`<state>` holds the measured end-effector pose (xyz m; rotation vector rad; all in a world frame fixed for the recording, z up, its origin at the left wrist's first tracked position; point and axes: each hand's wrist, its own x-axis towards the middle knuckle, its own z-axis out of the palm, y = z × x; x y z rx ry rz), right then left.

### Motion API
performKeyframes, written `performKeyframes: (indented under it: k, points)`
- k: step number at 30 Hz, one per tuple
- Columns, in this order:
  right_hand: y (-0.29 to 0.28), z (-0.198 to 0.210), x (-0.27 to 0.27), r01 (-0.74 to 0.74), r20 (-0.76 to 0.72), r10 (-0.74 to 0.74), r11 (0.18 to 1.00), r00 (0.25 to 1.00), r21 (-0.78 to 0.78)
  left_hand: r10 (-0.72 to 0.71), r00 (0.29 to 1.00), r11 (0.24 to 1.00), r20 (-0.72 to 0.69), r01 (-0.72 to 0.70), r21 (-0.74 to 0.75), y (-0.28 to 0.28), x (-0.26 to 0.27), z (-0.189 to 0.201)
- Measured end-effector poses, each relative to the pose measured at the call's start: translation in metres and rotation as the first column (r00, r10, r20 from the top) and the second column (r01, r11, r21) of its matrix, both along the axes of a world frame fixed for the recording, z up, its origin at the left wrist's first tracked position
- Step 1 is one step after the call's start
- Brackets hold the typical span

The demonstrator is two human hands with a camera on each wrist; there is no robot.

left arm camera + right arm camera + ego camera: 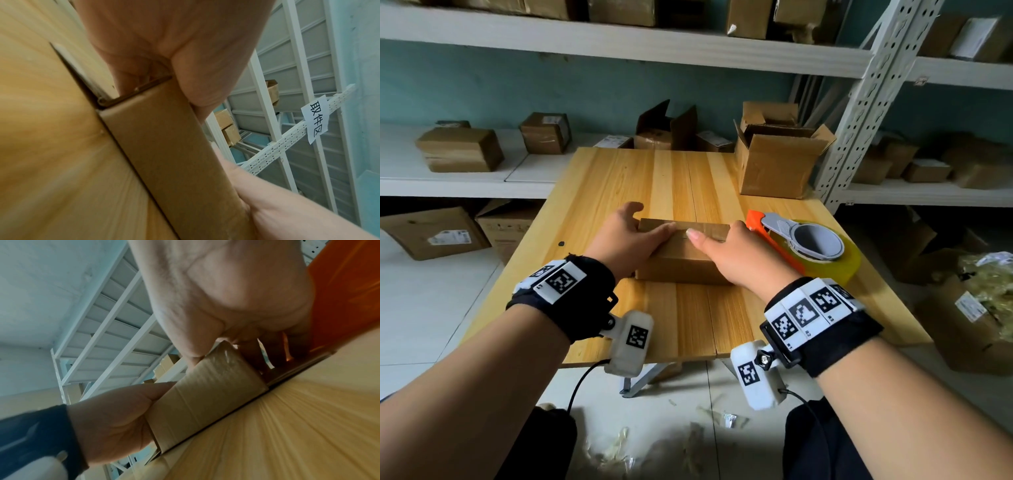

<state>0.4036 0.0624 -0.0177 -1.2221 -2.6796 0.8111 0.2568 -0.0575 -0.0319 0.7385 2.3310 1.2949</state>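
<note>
A small closed cardboard box [681,262] lies on the wooden table [619,178], near its middle. My left hand [635,234] grips the box's left end, with the thumb across the top and the fingers curled down the end. My right hand [726,248] grips the right end the same way, thumb on top. The left wrist view shows my left hand [164,40] clamped on the box [174,154]. In the right wrist view my right hand [216,296] has its fingers down the far end of the box [205,394], which has clear tape over its edge.
An orange tape dispenser [808,246] with a yellowish roll lies just right of my right hand. An open cardboard carton [774,161] stands at the table's back right corner. White shelves [465,178] hold several boxes behind. More cartons [969,329] sit on the floor at the right.
</note>
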Motion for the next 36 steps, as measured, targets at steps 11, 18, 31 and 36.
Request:
performKeyframes:
  k: [11,18,31,36]
  points:
    - [0.007,-0.012,-0.001,-0.032,-0.104,0.010,0.977,0.995,-0.213,-0.044,0.994,0.998,0.103,0.041,0.039,-0.008,0.003,-0.001]
    - [0.021,-0.025,0.010,-0.170,-0.335,0.080,0.954,0.939,-0.248,-0.014,0.990,0.988,0.139,-0.008,0.154,-0.012,0.005,0.002]
    - [-0.007,0.005,0.026,-0.059,-0.775,0.206,0.975,0.598,0.214,-0.153,0.953,0.939,0.260,0.059,0.339,-0.011,0.012,0.003]
    - [-0.009,0.005,0.021,-0.072,-0.796,0.284,0.954,0.535,0.292,-0.111,0.948,0.946,0.299,0.008,0.325,-0.005,0.016,0.003]
